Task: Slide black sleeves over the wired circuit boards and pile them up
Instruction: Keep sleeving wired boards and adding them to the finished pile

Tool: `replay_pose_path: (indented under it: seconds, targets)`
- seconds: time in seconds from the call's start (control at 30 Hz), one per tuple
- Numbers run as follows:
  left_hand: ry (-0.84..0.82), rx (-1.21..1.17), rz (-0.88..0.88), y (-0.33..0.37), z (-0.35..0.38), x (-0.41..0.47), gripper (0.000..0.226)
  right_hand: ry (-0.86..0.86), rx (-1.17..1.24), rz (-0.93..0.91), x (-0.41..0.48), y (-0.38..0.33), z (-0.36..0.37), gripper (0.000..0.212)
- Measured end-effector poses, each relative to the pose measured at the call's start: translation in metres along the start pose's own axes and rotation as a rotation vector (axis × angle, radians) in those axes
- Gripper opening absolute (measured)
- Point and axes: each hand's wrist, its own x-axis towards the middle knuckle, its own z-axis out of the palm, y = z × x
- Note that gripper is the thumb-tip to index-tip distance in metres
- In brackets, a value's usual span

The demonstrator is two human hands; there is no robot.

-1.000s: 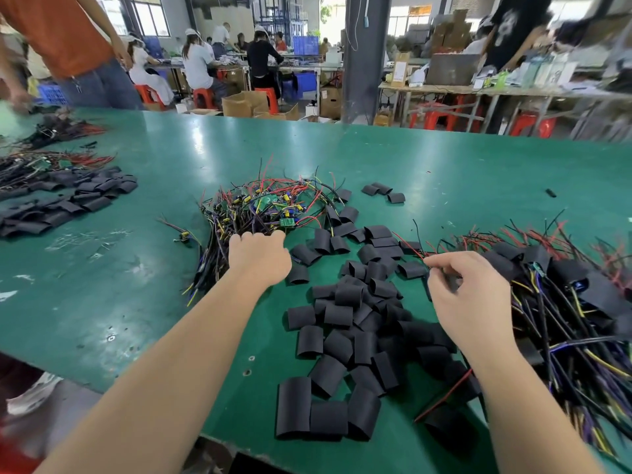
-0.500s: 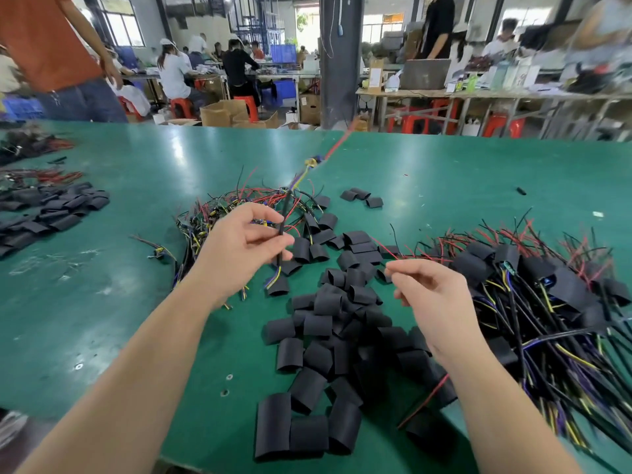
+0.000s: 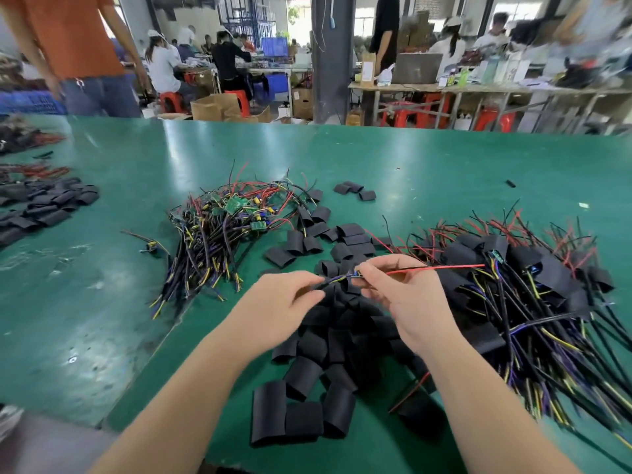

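One view only, from the head, looking down over a green bench [image 3: 102,302]. Shows both hands raised close together, fingertips nearly meeting, with a single wired circuit board [image 3: 345,278] stretched between them. Pinches the board's dark, yellow and blue leads in the left hand [image 3: 284,302], fingers curled inward. Pinches the other end in the right hand [image 3: 407,302], thumb and forefinger closed on it, with a red wire [image 3: 437,268] running out level past that hand to the right. Cannot tell whether any sleeve sits on the board, too small and partly hidden by the fingers. Directly under both hands and back toward the wrists, a loose heap of black sleeves [image 3: 328,343], short flattened tubes lying across one another. Beyond the left hand and off to its left, a tangle of bare boards [image 3: 225,227] with green boards and mixed leads showing. Right of the right hand, touching the sleeve heap, a broad pile of sleeved boards [image 3: 513,285] with red and black leads fanning outward. Well beyond both hands, three stray sleeves [image 3: 355,191] lying together. Far off to the left, a second spread of sleeves [image 3: 44,206].
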Motion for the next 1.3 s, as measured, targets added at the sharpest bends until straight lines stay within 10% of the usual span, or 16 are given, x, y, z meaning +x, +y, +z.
replay_pose_path:
  seconds: [0.37,0.73,1.0,1.3]
  targets:
    - [0.264,-0.006,0.167,0.009,0.025,0.017,0.022,0.032,-0.298,-0.104,0.000,0.011,0.005,0.014]
    - [0.386,-0.171,-0.032,-0.018,0.028,0.007,0.010,-0.076,-0.391,-0.197,-0.003,0.009,0.010,0.030]
    - [0.564,-0.187,-0.200,-0.033,0.025,0.007,0.008,0.010,-0.993,-0.374,0.000,0.014,-0.003,0.013]
    - [0.626,-0.191,-0.218,-0.031,0.024,0.006,0.009,-0.423,-1.369,-0.398,-0.005,0.028,0.009,0.037]
